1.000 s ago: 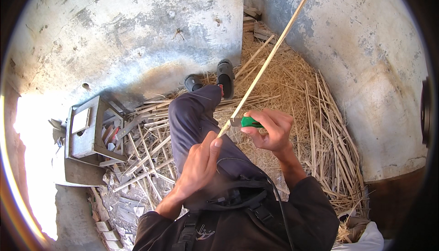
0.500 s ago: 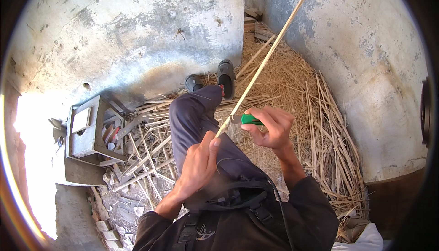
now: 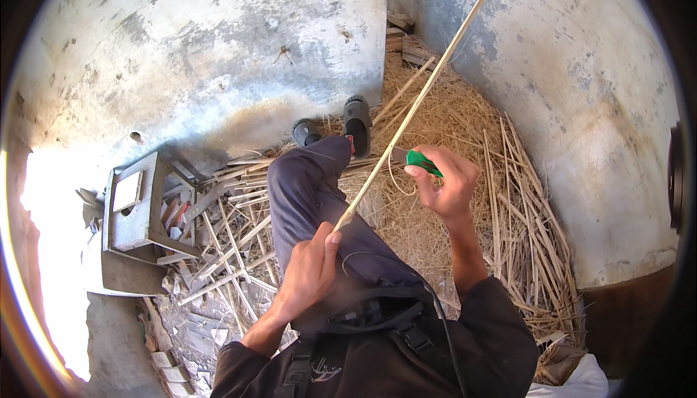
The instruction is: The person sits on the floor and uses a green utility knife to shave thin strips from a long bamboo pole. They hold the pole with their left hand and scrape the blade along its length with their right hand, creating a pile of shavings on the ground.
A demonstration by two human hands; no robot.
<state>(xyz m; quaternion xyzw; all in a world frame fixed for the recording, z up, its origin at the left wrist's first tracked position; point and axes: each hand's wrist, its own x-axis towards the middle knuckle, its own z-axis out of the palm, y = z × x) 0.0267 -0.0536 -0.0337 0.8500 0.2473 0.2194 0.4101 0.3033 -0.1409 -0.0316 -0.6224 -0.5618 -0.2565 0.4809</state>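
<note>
A long pale stick (image 3: pixel 421 100) slants from my lap up toward the far wall. My left hand (image 3: pixel 308 271) grips its near end above my thigh. My right hand (image 3: pixel 446 180) holds a knife with a green handle (image 3: pixel 421 161) whose blade lies against the stick, with a thin curl of shaving hanging below it. My legs in dark trousers (image 3: pixel 308 195) stretch forward to two dark sandals (image 3: pixel 341 126).
A heap of straw-like shavings and split sticks (image 3: pixel 501 202) covers the floor on the right and under my legs. A small grey wooden stool (image 3: pixel 134 213) stands at the left among offcuts. Rough plastered walls (image 3: pixel 218 42) close in ahead and at the right.
My right hand with the knife has moved slightly up along the stick, away from my left hand. The stick's tilt is much the same.
</note>
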